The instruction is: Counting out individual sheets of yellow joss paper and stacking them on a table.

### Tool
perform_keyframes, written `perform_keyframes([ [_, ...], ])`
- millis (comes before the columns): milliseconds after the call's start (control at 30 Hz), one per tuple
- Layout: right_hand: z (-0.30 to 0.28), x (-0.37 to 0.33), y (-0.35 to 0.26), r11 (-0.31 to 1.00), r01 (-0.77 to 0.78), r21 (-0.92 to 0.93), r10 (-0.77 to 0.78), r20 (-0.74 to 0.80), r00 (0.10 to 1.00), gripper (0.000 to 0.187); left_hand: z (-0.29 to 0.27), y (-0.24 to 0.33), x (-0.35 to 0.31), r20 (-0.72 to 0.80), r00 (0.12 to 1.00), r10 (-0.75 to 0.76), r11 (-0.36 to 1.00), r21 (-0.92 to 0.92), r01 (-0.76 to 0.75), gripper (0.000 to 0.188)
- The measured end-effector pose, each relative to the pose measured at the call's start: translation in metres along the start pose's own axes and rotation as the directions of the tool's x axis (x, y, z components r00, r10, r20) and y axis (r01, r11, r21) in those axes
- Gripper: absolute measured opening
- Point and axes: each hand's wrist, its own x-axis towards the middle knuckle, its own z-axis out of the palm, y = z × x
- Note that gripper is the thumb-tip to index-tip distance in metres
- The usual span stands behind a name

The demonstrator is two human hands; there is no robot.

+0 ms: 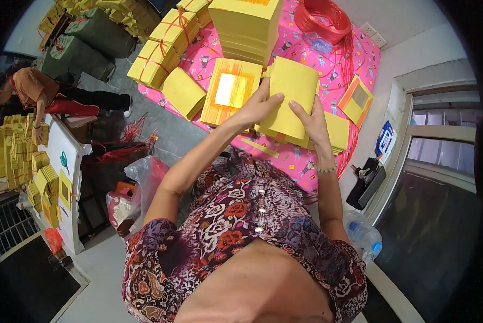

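Between my two hands is a stack of yellow paper sheets (292, 89), its top sheet plain. My left hand (262, 105) grips the stack's left edge, thumb on top. At its right edge, my right hand (312, 121) closes round the sheets with the thumb on top. Just left lies a pile of yellow paper (213, 102) with a shiny gold square and orange border on top. More yellow paper (335, 134) lies under and beside my right hand. A narrow yellow strip (260, 147) rests on the pink patterned cloth (241, 141) nearer me.
Behind stands a tall yellow paper stack (244, 32); bundles tied with red string (163, 51) are at left. A red string coil (325, 24) lies at the back right. A plastic bottle (364, 234) is by my right arm. Another person (42, 91) bends over a white table (69, 156).
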Motion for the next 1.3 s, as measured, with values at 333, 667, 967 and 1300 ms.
perform_keyframes([
  [333,0.013,-0.015,-0.014,0.975,0.218,-0.039,-0.22,-0.047,0.974,0.051,0.024,-0.009,-0.015,-0.168,0.934,0.315,0.943,-0.052,-0.327,0.036],
  [667,0.018,-0.02,-0.02,0.963,0.261,0.071,-0.253,-0.111,0.961,0.039,0.034,-0.004,-0.025,-0.242,0.894,0.376,0.919,-0.026,-0.394,0.026],
  [967,0.023,-0.022,-0.022,0.968,0.219,0.126,-0.203,-0.125,0.971,0.031,0.024,-0.001,-0.028,-0.242,0.922,0.303,0.949,-0.009,-0.315,0.025],
  [1300,0.024,-0.016,-0.028,0.969,0.221,0.113,-0.214,-0.068,0.974,0.027,0.017,-0.004,-0.034,-0.291,0.89,0.351,0.935,0.054,-0.351,0.028],
])
